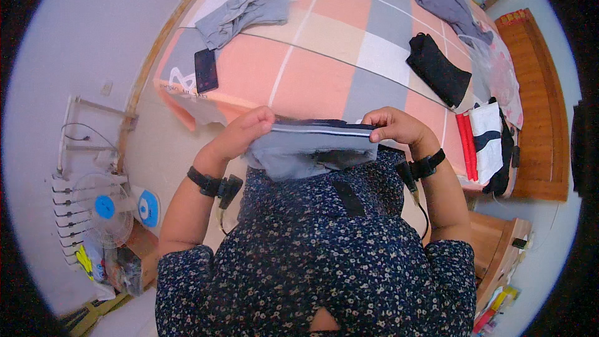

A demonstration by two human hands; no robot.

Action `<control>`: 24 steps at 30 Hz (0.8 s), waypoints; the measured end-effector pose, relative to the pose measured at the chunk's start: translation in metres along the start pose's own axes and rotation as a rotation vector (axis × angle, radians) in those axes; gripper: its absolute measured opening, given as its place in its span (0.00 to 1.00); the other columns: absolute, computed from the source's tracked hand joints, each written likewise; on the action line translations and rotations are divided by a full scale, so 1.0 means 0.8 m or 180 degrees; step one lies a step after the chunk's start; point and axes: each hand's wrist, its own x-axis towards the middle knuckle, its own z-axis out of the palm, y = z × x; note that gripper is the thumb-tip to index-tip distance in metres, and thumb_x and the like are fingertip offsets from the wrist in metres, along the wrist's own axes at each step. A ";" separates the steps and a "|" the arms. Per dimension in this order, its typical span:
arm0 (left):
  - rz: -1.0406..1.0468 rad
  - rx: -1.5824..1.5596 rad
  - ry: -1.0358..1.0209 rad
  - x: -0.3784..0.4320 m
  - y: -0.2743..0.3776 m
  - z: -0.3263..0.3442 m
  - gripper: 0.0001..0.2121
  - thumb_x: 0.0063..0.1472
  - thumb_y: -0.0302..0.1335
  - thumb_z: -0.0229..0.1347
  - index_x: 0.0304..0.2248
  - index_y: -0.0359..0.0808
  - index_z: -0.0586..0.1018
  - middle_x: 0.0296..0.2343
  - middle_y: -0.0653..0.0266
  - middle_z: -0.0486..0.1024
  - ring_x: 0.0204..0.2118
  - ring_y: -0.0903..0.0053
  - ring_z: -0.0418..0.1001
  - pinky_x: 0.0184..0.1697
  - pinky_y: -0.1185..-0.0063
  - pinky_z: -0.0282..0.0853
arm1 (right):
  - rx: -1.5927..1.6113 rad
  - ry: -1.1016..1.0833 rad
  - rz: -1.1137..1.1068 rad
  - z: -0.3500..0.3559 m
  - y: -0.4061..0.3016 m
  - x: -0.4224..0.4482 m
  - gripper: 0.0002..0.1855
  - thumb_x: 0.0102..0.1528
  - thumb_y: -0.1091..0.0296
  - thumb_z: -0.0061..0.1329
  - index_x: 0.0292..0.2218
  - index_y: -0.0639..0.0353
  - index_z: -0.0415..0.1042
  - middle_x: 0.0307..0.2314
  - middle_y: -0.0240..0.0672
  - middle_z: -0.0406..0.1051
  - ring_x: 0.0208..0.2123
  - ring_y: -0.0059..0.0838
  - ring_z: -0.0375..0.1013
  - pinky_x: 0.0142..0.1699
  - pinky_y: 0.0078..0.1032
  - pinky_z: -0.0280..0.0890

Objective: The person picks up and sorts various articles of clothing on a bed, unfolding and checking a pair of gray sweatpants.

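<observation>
A grey garment [318, 147] with a dark edge and a white stripe along its top is stretched between both hands, close to my body at the bed's near edge. My left hand [252, 126] pinches its left top corner between thumb and fingers. The right top corner is gripped by my right hand [393, 126], thumb on the near side. The lower part of the cloth hangs in loose folds before my floral dress. What kind of garment it is cannot be told.
The checked bedspread [323, 70] carries a black phone [206, 70], grey clothing [262, 4], a folded black garment [438, 71], a white folded garment [486, 135] beside a red one [467, 147], and purple-grey clothing [440, 2]. A fan [104, 208] stands at the left, a wooden headboard [538, 103] at the right.
</observation>
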 end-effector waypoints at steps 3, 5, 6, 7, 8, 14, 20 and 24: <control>-0.0096 0.0338 -0.0199 0.000 0.021 0.013 0.11 0.57 0.32 0.51 0.34 0.32 0.72 0.27 0.73 0.69 0.31 0.86 0.64 0.34 0.84 0.62 | -0.0080 0.0123 -0.0110 0.003 0.007 0.002 0.15 0.47 0.61 0.56 0.30 0.63 0.71 0.23 0.21 0.67 0.27 0.13 0.63 0.35 0.13 0.58; -0.0047 0.0633 -0.0379 0.003 0.025 0.020 0.11 0.56 0.32 0.52 0.34 0.32 0.74 0.27 0.71 0.71 0.30 0.85 0.65 0.34 0.84 0.62 | -0.0058 0.0076 -0.0036 0.005 0.005 0.006 0.14 0.47 0.61 0.55 0.30 0.63 0.71 0.23 0.21 0.67 0.27 0.13 0.63 0.35 0.13 0.58; 0.0002 0.0703 -0.0425 0.006 0.021 0.021 0.11 0.56 0.33 0.52 0.33 0.33 0.75 0.27 0.74 0.70 0.30 0.86 0.65 0.34 0.85 0.62 | -0.0044 0.0028 0.0035 0.007 0.002 0.008 0.13 0.48 0.62 0.55 0.30 0.63 0.71 0.23 0.20 0.67 0.28 0.12 0.62 0.36 0.12 0.57; 0.0050 0.0774 -0.0474 0.007 0.020 0.022 0.10 0.57 0.34 0.53 0.32 0.35 0.76 0.27 0.76 0.69 0.30 0.87 0.64 0.33 0.86 0.61 | -0.0050 0.0027 0.0027 0.006 -0.001 0.011 0.13 0.48 0.62 0.55 0.30 0.63 0.71 0.23 0.20 0.67 0.28 0.12 0.62 0.36 0.12 0.57; 0.0055 0.0782 -0.0471 0.009 0.020 0.025 0.10 0.57 0.34 0.53 0.32 0.35 0.76 0.27 0.76 0.69 0.30 0.87 0.64 0.33 0.86 0.61 | -0.0493 0.0118 0.0194 0.005 -0.004 0.015 0.13 0.48 0.63 0.54 0.32 0.63 0.71 0.25 0.23 0.68 0.30 0.15 0.64 0.38 0.14 0.59; 0.0233 0.0907 -0.0090 0.024 0.023 0.055 0.10 0.57 0.34 0.54 0.30 0.34 0.76 0.22 0.76 0.69 0.26 0.88 0.64 0.31 0.85 0.61 | -0.2155 0.0519 -0.1145 0.067 -0.047 0.046 0.20 0.50 0.59 0.51 0.41 0.62 0.68 0.37 0.40 0.69 0.40 0.35 0.68 0.48 0.28 0.61; 0.0300 0.0487 -0.0305 0.029 0.044 0.061 0.13 0.54 0.33 0.57 0.35 0.35 0.74 0.28 0.72 0.70 0.32 0.85 0.66 0.36 0.83 0.64 | -0.2445 0.0489 -0.0661 0.095 -0.082 0.042 0.16 0.53 0.57 0.46 0.34 0.64 0.68 0.27 0.46 0.69 0.30 0.41 0.69 0.34 0.35 0.61; 0.0756 0.1441 -0.0422 0.024 0.024 0.039 0.19 0.49 0.38 0.60 0.37 0.36 0.72 0.29 0.68 0.70 0.34 0.79 0.67 0.40 0.79 0.63 | -0.1797 0.0484 -0.0648 0.086 -0.104 0.012 0.13 0.53 0.60 0.46 0.29 0.63 0.68 0.22 0.40 0.65 0.26 0.32 0.65 0.32 0.27 0.60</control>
